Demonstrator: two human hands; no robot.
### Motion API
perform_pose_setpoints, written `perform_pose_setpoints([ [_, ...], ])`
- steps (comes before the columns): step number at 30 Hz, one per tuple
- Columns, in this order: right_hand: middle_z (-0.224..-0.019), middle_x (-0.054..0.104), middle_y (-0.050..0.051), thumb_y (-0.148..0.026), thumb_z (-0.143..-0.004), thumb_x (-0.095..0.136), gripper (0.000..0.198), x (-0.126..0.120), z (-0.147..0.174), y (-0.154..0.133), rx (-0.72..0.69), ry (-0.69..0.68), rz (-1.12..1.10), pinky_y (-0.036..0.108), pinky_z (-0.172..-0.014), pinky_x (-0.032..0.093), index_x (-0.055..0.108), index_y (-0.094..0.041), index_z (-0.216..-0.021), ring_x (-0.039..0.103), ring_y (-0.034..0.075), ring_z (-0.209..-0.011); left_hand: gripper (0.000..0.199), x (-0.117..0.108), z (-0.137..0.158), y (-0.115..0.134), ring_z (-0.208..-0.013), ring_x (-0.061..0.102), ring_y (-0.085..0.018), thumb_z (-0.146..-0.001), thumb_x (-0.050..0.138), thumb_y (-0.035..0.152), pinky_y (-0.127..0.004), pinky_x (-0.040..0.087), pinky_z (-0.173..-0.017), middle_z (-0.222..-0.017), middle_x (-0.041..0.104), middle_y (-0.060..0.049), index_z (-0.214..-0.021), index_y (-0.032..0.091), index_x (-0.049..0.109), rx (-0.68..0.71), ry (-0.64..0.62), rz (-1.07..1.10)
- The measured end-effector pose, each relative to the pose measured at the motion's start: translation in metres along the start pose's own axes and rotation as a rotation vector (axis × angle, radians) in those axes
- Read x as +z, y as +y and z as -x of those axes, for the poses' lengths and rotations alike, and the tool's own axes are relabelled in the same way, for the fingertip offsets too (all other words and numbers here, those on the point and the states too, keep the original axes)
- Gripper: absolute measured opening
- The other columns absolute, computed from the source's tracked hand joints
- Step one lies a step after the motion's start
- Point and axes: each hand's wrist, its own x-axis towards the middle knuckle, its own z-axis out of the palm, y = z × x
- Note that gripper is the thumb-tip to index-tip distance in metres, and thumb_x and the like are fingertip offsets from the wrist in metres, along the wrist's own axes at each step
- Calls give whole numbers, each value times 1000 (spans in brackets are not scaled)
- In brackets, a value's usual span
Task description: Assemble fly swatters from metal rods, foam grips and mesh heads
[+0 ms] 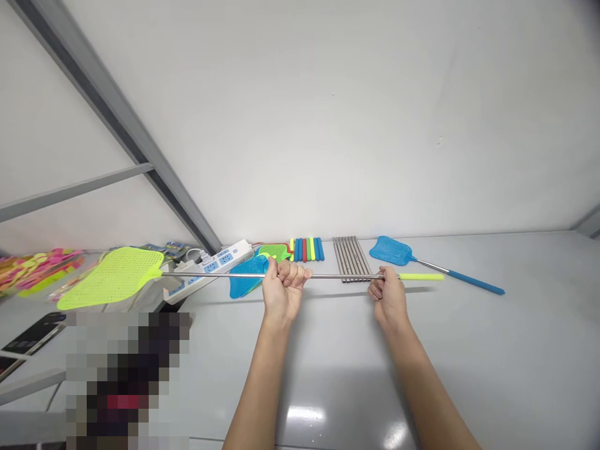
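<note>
A yellow fly swatter [112,278] with a long metal rod is held level above the table, its mesh head to the left and its yellow grip to the right. My left hand [284,290] is closed around the middle of the rod. Close to the yellow grip, my right hand [390,295] pinches the rod's right end. Behind the rod lie several bare metal rods [351,256] side by side. A row of coloured handle grips [307,250] sits left of them. Blue swatter heads [246,278] are partly covered by my left hand and the rod.
A blue fly swatter [391,250] with a blue handle lies at the back right. On the left stand a white power strip [239,251] and a grey metal frame post [175,200]. Colourful pieces [37,269] lie at far left. A white wall [351,125] closes the back.
</note>
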Motion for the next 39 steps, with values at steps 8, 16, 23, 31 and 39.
perform_pose_setpoints([
  [8, -37, 18, -12, -20, -61, 45, 13, 1, -2, -1, -18, 16, -6, 17, -30, 11, 34, -19, -56, 14, 3, -30, 44, 2, 1, 1, -36, 27, -8, -85, 25, 33, -25, 34, -47, -38, 18, 6, -44, 17, 20, 0, 7, -13],
  [16, -37, 17, -12, -19, -61, 45, 11, -1, -1, -1, -16, 12, 11, 17, -30, 11, 35, -19, -58, 14, 3, -30, 46, 2, 1, 1, -36, 26, -7, -84, 27, 38, -24, 33, -46, -37, 17, 6, -44, 17, 19, -6, 10, -6],
  [23, -37, 17, -12, -19, -62, 45, 12, -7, -6, -6, -23, 19, 10, 17, -30, 12, 33, -19, -57, 14, 3, -29, 47, 0, 1, 6, -36, 25, -7, -83, 28, 41, -24, 33, -46, -38, 17, 6, -44, 17, 18, 10, 13, -27],
  [31, -38, 18, -12, -22, -63, 45, 17, -8, -9, -9, -80, 45, 4, 18, -30, 12, 31, -19, -54, 15, 3, -29, 43, -2, 0, 15, -36, 24, -7, -84, 29, 31, -23, 31, -45, -39, 16, 6, -46, 17, 16, 9, 4, -13],
  [39, -39, 18, -11, -25, -65, 44, 25, -6, -7, -6, -114, 53, 1, 18, -30, 13, 24, -20, -50, 15, 3, -30, 40, -2, -1, 12, -35, 24, -7, -82, 32, 25, -22, 31, -44, -37, 16, 7, -46, 17, 16, -8, 16, 19],
])
